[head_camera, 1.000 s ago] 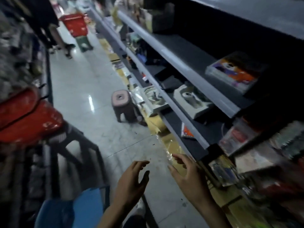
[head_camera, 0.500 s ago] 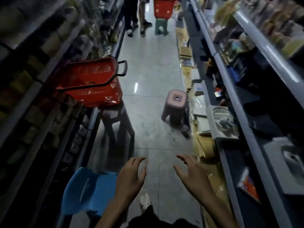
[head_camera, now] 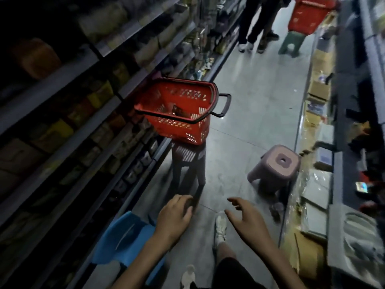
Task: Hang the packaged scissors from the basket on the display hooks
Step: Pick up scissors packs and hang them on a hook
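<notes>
Our left grip is loosely curled and our right grip is spread, both empty and well short of the red basket. The basket sits on a dark stool; inside it lies a dark packet, probably the scissors, though too blurred to tell. We should reach over the basket's near rim and pinch one packet by its top edge

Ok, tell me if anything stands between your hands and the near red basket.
Nothing visible does. The left hand and right hand hold nothing; only bare floor lies between them and the red basket on its dark stool. The pink stool stands off to the right.
</notes>
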A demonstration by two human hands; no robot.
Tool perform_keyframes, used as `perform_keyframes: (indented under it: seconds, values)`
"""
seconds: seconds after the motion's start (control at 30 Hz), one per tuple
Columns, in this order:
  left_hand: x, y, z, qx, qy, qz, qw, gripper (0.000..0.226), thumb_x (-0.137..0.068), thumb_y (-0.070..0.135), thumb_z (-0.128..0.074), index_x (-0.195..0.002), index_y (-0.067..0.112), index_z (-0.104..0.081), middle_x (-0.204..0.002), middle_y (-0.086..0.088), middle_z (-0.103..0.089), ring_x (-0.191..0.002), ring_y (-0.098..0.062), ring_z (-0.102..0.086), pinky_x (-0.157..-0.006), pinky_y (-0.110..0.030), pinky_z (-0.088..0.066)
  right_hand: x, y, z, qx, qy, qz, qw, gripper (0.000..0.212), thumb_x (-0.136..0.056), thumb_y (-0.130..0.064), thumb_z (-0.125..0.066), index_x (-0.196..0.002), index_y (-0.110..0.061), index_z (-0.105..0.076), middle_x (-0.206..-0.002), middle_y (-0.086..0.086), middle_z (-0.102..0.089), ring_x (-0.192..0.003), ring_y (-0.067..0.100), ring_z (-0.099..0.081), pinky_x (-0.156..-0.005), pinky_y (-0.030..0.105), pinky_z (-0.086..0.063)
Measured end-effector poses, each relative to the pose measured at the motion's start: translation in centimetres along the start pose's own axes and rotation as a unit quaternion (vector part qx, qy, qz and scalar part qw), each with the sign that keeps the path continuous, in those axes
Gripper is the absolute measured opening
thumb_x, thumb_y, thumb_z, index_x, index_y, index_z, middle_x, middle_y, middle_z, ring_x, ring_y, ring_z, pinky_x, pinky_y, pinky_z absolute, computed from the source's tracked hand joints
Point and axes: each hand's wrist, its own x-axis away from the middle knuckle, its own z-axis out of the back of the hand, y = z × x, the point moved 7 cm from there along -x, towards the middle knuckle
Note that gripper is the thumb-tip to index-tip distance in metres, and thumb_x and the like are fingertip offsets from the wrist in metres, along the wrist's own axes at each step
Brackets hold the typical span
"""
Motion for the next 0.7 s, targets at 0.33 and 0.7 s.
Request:
perform_keyframes:
  seconds: [0.33, 0.7]
  values:
    - [-13.7, 3.5, 2.6, -0.042, 0.052, 0.108, 0.992, 0.038, -0.105, 0.032, -0.054, -0.143, 0.026, -0.058, -0.138, 0.006, -0.06, -0.121, -0.017, -0.061, -0.099, -0.035, -0.051, -18.6, -3.5, 5.4, 0.108, -0.095, 0.117, 0.983, 0.041, -0.1, -0.042, -0.059, -0.14, -0.032, -0.055, -0.14, -0.009, -0.058, -0.126, 0.01, -0.057, -0.101, 0.029, -0.048]
    - [-26.9, 1.6, 5.4, -0.035, 0.094, 0.173, 0.98, 0.04, -0.104, 0.033, -0.053, -0.143, 0.025, -0.055, -0.134, 0.003, -0.057, -0.124, -0.02, -0.057, -0.105, -0.037, -0.046, -34.4, -10.0, 6.4, 0.139, -0.136, 0.18, 0.964, 0.037, -0.101, -0.037, -0.06, -0.137, -0.03, -0.058, -0.137, -0.006, -0.062, -0.122, 0.014, -0.059, -0.098, 0.03, -0.049]
